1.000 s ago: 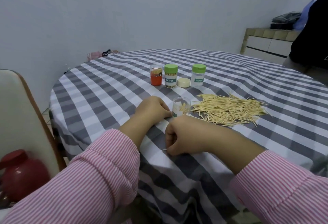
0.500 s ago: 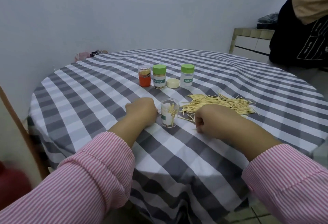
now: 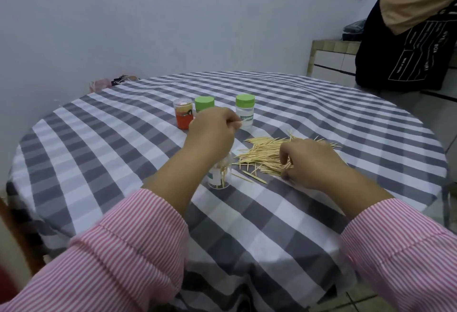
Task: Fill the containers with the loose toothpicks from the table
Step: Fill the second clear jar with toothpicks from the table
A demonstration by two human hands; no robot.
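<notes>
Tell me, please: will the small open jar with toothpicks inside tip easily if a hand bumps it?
Probably yes. The open jar looks narrow, tall and clear, likely light plastic. It holds only a few toothpicks, so little weight steadies it. It stands on soft tablecloth, directly under the left hand.

No text is showing clearly enough to read. The clear bottle with the green cap point(image 3: 244, 111) is carrying a green-and-white label, its print too small and partly hidden. The open clear container point(image 3: 220, 175) is showing a teal label patch, unreadable. White lettering is running along lines on a standing person's black garment point(image 3: 405, 56), blurred beyond reading.
</notes>
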